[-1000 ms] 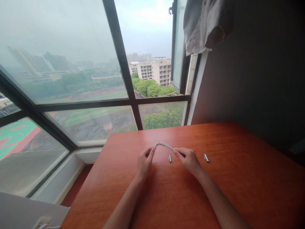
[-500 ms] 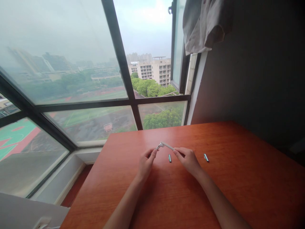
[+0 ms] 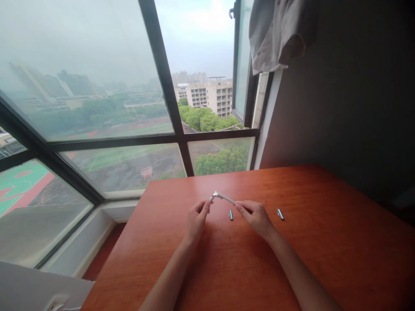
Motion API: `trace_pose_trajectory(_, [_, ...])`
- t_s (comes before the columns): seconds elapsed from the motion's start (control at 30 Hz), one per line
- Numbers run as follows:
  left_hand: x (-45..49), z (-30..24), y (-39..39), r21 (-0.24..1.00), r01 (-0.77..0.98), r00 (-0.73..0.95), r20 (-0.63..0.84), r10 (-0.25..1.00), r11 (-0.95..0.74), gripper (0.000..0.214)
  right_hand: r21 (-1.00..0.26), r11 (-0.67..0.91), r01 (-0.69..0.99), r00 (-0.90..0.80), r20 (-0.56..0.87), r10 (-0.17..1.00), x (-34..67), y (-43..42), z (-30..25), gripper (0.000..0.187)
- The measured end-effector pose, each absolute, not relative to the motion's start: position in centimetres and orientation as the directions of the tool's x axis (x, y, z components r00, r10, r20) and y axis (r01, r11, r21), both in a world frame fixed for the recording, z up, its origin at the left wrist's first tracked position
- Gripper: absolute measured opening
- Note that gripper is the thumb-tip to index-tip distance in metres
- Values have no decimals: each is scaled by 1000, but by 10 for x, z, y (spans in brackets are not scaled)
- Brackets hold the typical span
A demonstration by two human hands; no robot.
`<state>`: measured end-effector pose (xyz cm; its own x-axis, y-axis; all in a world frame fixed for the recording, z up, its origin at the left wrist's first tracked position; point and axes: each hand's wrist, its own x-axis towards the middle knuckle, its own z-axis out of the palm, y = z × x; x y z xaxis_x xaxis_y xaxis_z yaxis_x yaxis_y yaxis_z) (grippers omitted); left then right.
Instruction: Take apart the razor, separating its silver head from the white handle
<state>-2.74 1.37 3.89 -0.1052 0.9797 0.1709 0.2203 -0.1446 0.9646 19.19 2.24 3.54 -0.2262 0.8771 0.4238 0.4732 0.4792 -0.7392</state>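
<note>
Above the table, both my hands are on a thin silver piece bent at an angle, which looks like a razor handle [image 3: 226,198]. My right hand [image 3: 256,216] is closed around its right end, thumb and fingers together. My left hand [image 3: 196,220] pinches the short silver part at the other end, left of the bend. Whether this part is joined to the handle or separate, I cannot tell. Between my hands lies a small green-and-black razor cartridge [image 3: 231,214]. A second razor cartridge [image 3: 280,214] rests to the right of my right hand.
The reddish-brown wooden table [image 3: 155,242] reaches toward the framed windows [image 3: 139,140]. One window sash [image 3: 242,65] stands open, with a grey cloth garment [image 3: 275,39] hanging by it. A dark wall [image 3: 333,112] rises on the right.
My left hand has shifted slightly left, and the bend of the silver piece has moved left with it. More of the handle shows. My right hand and the cartridges look unmoved.
</note>
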Motion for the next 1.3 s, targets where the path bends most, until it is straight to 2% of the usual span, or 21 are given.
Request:
trace_pose_trajectory(0.23, [-29,38,13,948,271,-39,184,982,-167,40,-701,493,515,-191,468,863,193,25,32,31])
trace_pose_trajectory(0.4, [-32,39,14,940,288,-79,213,974,-182,39,-668,535,518,-277,461,843,195,24,33,30])
trace_pose_trajectory(0.57, [-34,37,16,944,287,-30,178,984,-162,41,-646,534,545,-286,456,843,196,24,35,30])
trace_pose_trajectory(0.77, [-33,38,14,946,274,23,171,985,-171,42,-661,511,550,-239,462,854,196,25,33,31])
trace_pose_trajectory(1.0, [-35,40,15,959,240,-66,171,983,-151,41,-664,534,524,-304,440,845,197,22,39,31])
trace_pose_trajectory(1.3, [-31,41,13,969,202,16,145,989,-145,44,-704,501,503,-226,452,863,195,24,36,32])
